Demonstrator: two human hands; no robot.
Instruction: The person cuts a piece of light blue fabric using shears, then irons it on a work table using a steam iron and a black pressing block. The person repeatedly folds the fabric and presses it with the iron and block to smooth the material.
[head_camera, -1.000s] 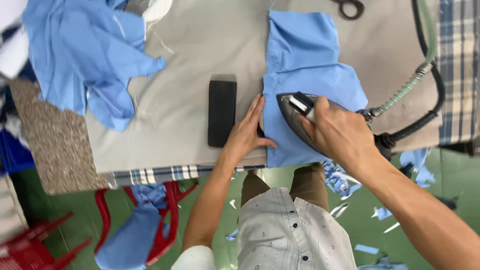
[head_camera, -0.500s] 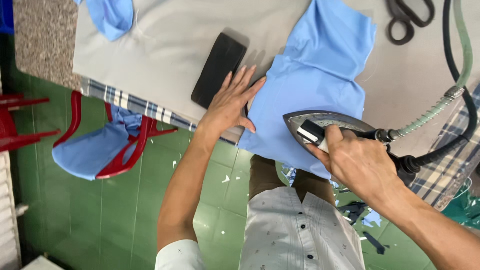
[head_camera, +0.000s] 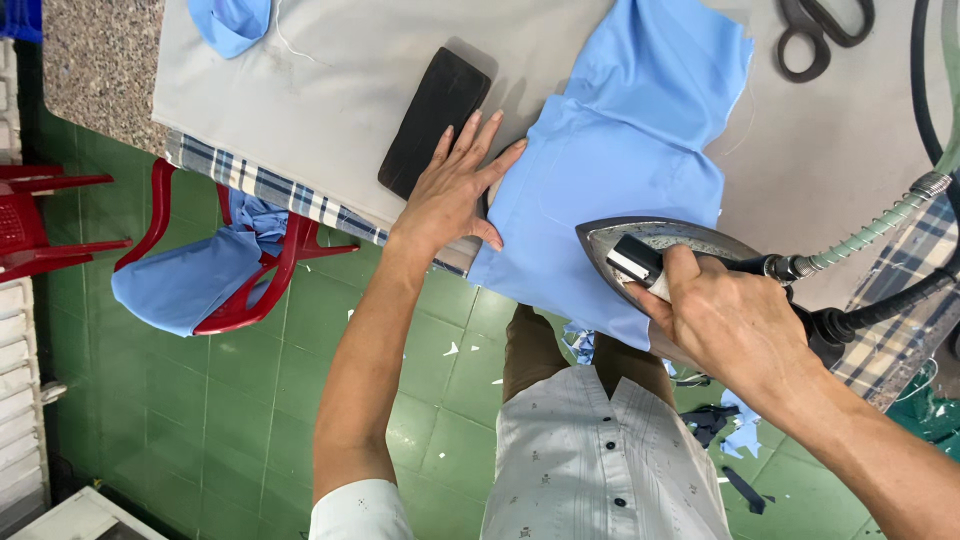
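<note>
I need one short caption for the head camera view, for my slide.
Right hand grips a steam iron on blue fabric; left hand lies flat at its edge.

Bare grey pad (head_camera: 330, 90) beyond the dark block (head_camera: 433, 122) (scissors (head_camera: 820, 30) and hoses (head_camera: 925, 90) crowding the right).

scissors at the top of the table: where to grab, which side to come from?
Probably by the finger loops. The black scissors lie flat on the grey table pad, loops toward the near edge, blades cut off by the frame top. Come from above on the near side; the hoses crowd the right.
</note>
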